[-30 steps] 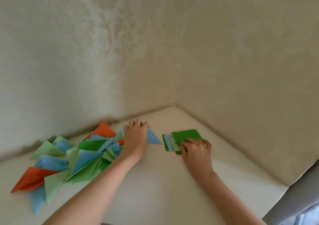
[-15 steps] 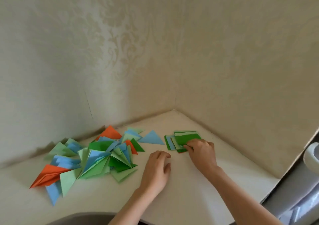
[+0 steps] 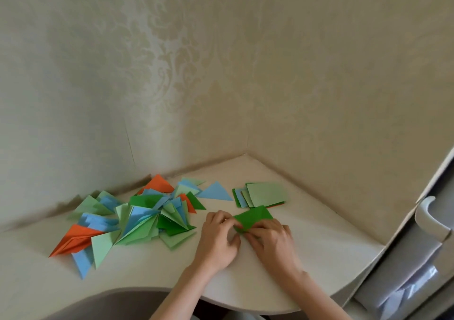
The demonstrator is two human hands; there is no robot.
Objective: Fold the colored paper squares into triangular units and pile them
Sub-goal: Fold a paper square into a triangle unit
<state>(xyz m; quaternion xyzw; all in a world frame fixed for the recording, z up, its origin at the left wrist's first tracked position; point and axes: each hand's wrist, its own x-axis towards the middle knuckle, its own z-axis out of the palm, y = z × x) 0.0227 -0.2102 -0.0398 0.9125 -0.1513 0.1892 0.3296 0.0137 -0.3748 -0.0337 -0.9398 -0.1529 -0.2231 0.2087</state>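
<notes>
A dark green paper square (image 3: 254, 217) lies on the white table in front of me. My left hand (image 3: 217, 237) pinches its near left edge and my right hand (image 3: 272, 237) pinches its near right edge, fingers curled over the paper. Behind it sits the stack of unfolded squares (image 3: 264, 194), a light green sheet on top. To the left spreads the pile of folded triangles (image 3: 137, 219) in green, blue and orange. A single blue triangle (image 3: 216, 192) lies between the pile and the stack.
The white table (image 3: 319, 253) fits into a wall corner, with patterned wallpaper on both sides. Its curved front edge runs below my wrists. A white cabinet with a curved handle (image 3: 428, 217) stands at the right.
My right hand drew a dark green square off the stack toward me. My left hand left the triangle pile, crossed to the right, and took hold of the same square.
</notes>
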